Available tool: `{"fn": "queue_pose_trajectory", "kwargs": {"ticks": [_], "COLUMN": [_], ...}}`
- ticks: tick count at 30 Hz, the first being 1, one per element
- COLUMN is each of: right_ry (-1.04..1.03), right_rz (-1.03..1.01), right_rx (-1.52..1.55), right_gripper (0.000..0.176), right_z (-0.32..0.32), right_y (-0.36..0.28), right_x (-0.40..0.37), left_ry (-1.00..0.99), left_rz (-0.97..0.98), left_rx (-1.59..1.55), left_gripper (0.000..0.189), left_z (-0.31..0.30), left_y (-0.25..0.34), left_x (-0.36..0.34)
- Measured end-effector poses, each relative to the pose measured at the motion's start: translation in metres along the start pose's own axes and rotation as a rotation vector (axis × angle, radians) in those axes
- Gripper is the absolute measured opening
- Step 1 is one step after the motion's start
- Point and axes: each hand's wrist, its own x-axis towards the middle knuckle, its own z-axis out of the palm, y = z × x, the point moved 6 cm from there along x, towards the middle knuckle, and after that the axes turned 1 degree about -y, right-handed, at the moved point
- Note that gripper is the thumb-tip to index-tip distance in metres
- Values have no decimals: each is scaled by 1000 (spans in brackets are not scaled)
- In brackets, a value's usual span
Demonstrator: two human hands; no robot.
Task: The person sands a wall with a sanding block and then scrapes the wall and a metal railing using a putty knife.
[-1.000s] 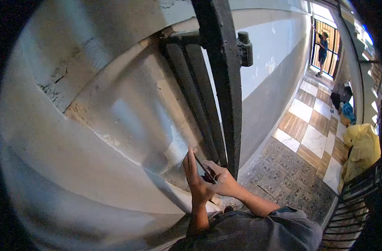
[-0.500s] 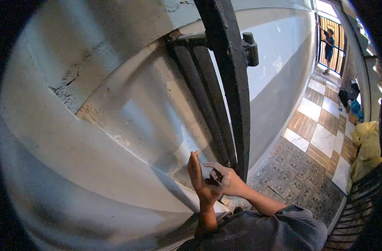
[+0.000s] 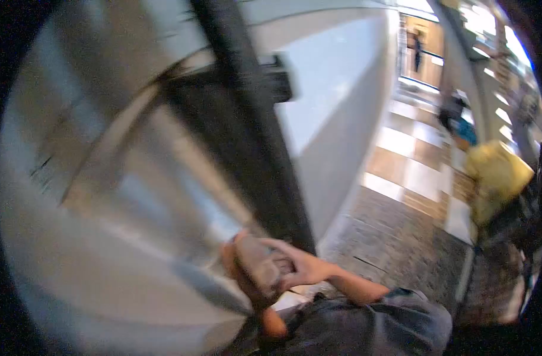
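In front of my body my two hands meet around a greyish-brown flat piece (image 3: 260,265), blurred, its kind not clear. My left hand (image 3: 230,261) lies along its left and lower side, palm turned inward, closed against it. My right hand (image 3: 306,265) has its fingers curled over the right side of the piece. Just beyond the hands stands a dark metal gate frame (image 3: 262,130) with a hinge-like block (image 3: 278,77). Next to it is a scuffed plaster wall (image 3: 134,196).
To the right, grey patterned flooring (image 3: 389,237) runs into checkered tiles (image 3: 395,142). A yellow cloth or sack (image 3: 496,178) and a dark bag (image 3: 452,110) lie along the right side. Another person (image 3: 417,50) stands by the far barred door.
The view has swung, so the gate, corridor and far person sit further left, with motion blur. My right hand now wraps over the piece, whose greyish-brown face shows more.
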Motion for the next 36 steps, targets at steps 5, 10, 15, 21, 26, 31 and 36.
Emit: {"fn": "queue_pose_trajectory", "kwargs": {"ticks": [5, 10, 15, 21, 26, 31, 36], "right_ry": [-185, -22, 466, 733, 913, 1343, 1649], "right_rz": [-36, -84, -149, -319, -421, -314, -148], "right_rx": [346, 791, 438, -53, -13, -446, -401], "right_gripper": [64, 47, 35, 35, 33, 24, 36], "right_z": [14, 0, -25, -27, -32, -84, -110], "right_y": [14, 25, 72, 0, -15, 32, -4], "right_x": [-21, -28, -59, -111, -122, -155, -176], "left_ry": [344, 278, 392, 574, 190, -94, -113], "left_rz": [311, 266, 151, 344, 349, 299, 243], "left_rx": [-176, -134, -163, 29, -272, -338, -199], "left_gripper": [102, 113, 118, 88, 115, 115, 98], "left_z": [11, 30, 72, 104, 122, 119, 120], "left_y": [44, 57, 81, 94, 66, 65, 65], "left_x": [8, 11, -5, -10, -17, -4, -3]}}
